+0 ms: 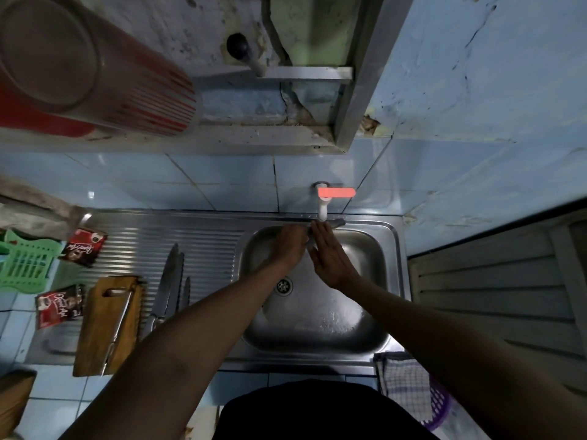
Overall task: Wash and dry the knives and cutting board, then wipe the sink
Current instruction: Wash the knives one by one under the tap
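Both hands are up at the back of the stainless sink basin (365, 319), right under the white tap (322, 208) with its red lever. The left hand (287, 244) is curled around a knife (330, 224), which lies crosswise with its blade end poking out past the right hand's fingertips. The right hand (330, 260) is flat and open, fingers straight, pressed against the knife just beside the left hand. Can't tell if water is running.

Well to the left of the hands, on the ribbed drainboard (203, 242), 3 more knives (171, 281) lie side by side, tips pointing away from the person. Left of those sits the wooden cutting board (98, 338), with another knife (119, 325) resting on it. A checkered cloth (405, 384) hangs at the sink's front right corner, near the right forearm.
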